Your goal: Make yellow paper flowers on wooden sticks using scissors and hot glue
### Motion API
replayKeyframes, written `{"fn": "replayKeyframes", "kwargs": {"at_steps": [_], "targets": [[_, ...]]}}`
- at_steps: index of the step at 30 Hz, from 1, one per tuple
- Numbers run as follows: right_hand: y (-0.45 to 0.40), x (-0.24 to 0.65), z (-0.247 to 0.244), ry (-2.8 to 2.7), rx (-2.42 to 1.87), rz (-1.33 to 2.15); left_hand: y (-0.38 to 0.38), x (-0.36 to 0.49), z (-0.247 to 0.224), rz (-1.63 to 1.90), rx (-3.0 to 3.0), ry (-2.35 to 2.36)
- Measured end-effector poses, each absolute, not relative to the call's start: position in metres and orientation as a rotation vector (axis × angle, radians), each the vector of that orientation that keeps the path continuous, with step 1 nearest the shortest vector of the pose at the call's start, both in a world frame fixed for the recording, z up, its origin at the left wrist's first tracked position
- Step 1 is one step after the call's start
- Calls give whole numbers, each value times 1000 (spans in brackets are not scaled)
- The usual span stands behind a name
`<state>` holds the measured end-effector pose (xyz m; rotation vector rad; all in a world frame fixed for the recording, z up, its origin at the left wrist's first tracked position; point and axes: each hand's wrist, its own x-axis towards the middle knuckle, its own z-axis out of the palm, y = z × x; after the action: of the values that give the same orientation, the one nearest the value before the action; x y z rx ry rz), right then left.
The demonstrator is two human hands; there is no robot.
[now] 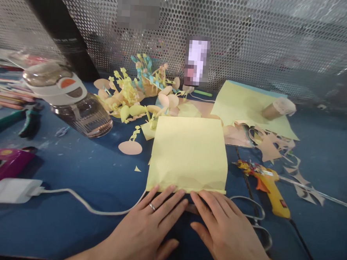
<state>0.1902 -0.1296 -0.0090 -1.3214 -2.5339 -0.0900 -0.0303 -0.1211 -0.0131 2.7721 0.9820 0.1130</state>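
A pale yellow sheet of paper (189,154) lies before me, its near edge turned or rolled into a narrow strip. My left hand (150,222) rests at the left part of that edge, fingers stretched out and a ring on one finger. At the right part lies my right hand (229,227), fingers extended, with its fingertips on the same edge. Scissors (263,225) lie partly hidden beside my right hand. A yellow glue gun (271,191) with a clear glue stick is farther right. Left of the sheet is a peach paper oval (130,147) with a yellow strip.
Paper flowers and cutouts (125,91) are heaped behind the sheet. A water bottle (83,109), pliers (27,121) and a white charger (13,191) with its cable occupy the left. Paper scraps (269,145) and a yellow sheet (234,98) lie right. A phone (196,62) leans against the perforated metal panel.
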Motion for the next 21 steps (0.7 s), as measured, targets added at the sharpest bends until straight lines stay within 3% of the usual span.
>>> {"fn": "replayKeyframes", "kwargs": {"at_steps": [21], "targets": [[-130,187,-9,-2560,-1357,-67,-130,-34,-19,187,2893,1194]]}}
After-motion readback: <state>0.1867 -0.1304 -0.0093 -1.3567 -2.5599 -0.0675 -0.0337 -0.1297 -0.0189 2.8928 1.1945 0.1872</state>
